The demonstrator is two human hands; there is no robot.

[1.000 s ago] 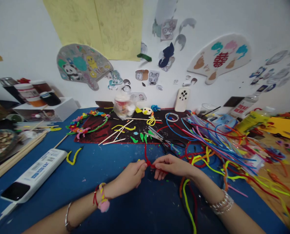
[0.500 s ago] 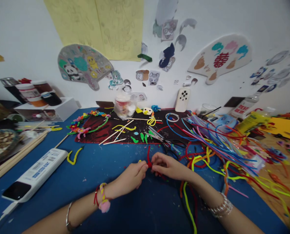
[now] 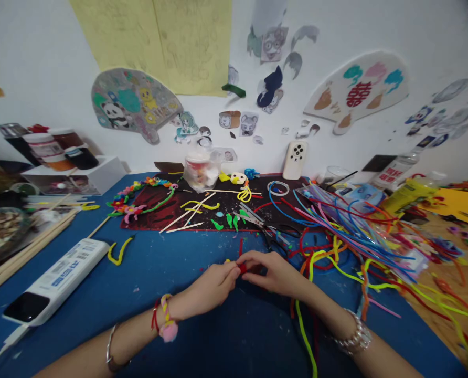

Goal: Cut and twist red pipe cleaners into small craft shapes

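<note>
Pipe cleaner (image 3: 241, 247), red, sits between the hands, over the near middle of the blue desk (image 3: 155, 278). Left hand (image 3: 212, 286) angles in from the left, right hand (image 3: 275, 272) arches from the right. Fingers hide its lower part. Left pinches it; right's thumb and forefinger narrow around it.

Silver bangle (image 3: 108, 350), red cord (image 3: 154, 319), yellow-and-pink braided bracelet (image 3: 165, 308), pink pompom (image 3: 168, 331), pale beaded bracelets (image 3: 360, 336)
</note>
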